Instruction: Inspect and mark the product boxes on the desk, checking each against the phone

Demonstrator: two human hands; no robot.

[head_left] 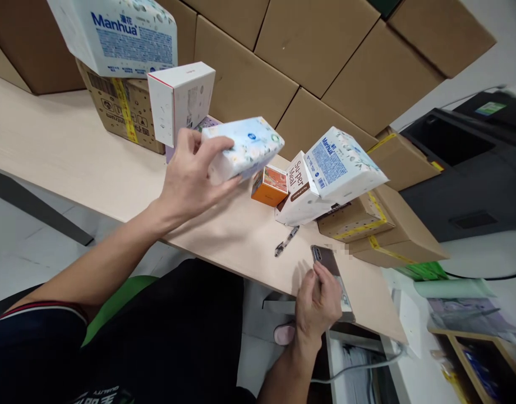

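My left hand (194, 174) is closed around one end of a white tissue pack (245, 146) with a pale floral print, tilted and held above the desk. My right hand (319, 297) rests at the desk's front edge with its fingers curled in, nothing visible in them. It overlaps the near side of a dark smartphone (327, 259) lying on the desktop. Beyond it lies a pen (286, 241). Just past the held pack sits a small orange box (270, 188), beside a white "Su-per Meal" box (298, 188).
A larger Manhua tissue pack (132, 39) tops a taped carton (123, 109) at left, beside a white box (182, 98). Another Manhua pack (342, 165) leans at right above taped cartons (359, 219). Stacked cardboard boxes (245, 78) line the back of the desk (224, 235).
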